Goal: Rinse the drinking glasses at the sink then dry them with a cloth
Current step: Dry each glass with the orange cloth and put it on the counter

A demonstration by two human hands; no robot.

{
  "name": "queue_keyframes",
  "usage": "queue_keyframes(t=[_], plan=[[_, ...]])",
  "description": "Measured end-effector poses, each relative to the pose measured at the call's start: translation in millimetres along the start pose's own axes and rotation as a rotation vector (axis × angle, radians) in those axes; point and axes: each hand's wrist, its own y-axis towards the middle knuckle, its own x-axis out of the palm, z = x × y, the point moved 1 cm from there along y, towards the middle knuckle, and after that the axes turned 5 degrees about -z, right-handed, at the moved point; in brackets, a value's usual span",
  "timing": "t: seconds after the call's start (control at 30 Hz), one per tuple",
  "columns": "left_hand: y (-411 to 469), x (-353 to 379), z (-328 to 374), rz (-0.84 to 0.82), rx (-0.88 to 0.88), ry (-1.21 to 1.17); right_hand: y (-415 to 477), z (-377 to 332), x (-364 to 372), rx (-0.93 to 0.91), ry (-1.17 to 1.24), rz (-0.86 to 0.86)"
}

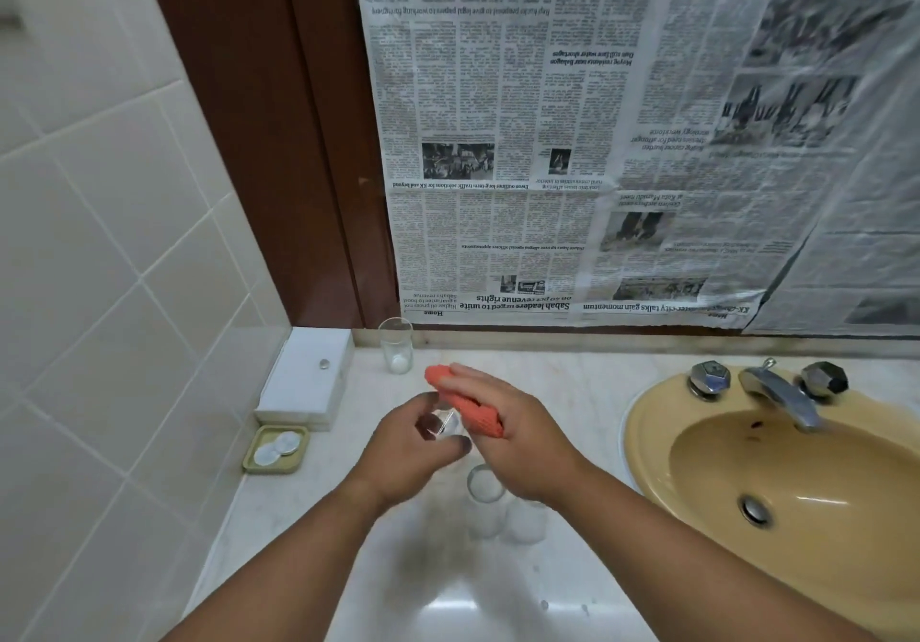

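- Your left hand (415, 445) curls round a clear, smooth glass (444, 426) above the glossy pale worktop (498, 606).
- Your right hand (520, 437) holds a waffle-textured orange cloth (468, 405) at that glass.
- Two cylindrical tumblers (485, 494) stand beneath, near the mustard sink (647, 442).

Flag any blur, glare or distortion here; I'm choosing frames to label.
All in the head view: motion blur smears the left hand and the glass it grips; the orange cloth in the right hand is sharper; glare whitens the counter at the bottom; the wide lens bows the wall tiles; the newspaper goes soft rightward.
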Motion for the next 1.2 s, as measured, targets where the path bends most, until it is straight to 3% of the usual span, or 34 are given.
queue_keyframes(t=[0.1,0.3,0.37,0.47,0.63,0.73,0.97,1.2], plan=[[-3,3,50,-0.011,0.104,0.055,-7,-15,-19,-0.117,-0.076,0.083],[-16,6,130,0.003,0.229,0.239,0,-65,-70,-0.085,0.327,0.204],[-22,9,156,-0.019,0.261,0.147,3,-82,-85,-0.045,0.527,0.226],[-27,15,188,-0.005,0.252,-0.185,0,-105,-98,-0.102,0.659,0.309],[-32,30,246,0.037,0.357,-0.574,-19,-127,-90,-0.311,0.423,0.449],[-31,31,264,0.085,0.355,-0.51,-26,-126,-87,-0.336,0.318,0.499],[-40,50,284,0.092,0.312,-0.47,-14,-158,-134,-0.384,0.413,0.495],[-48,53,300,0.187,0.439,-0.503,-38,-165,-115,-0.437,0.266,0.581]])
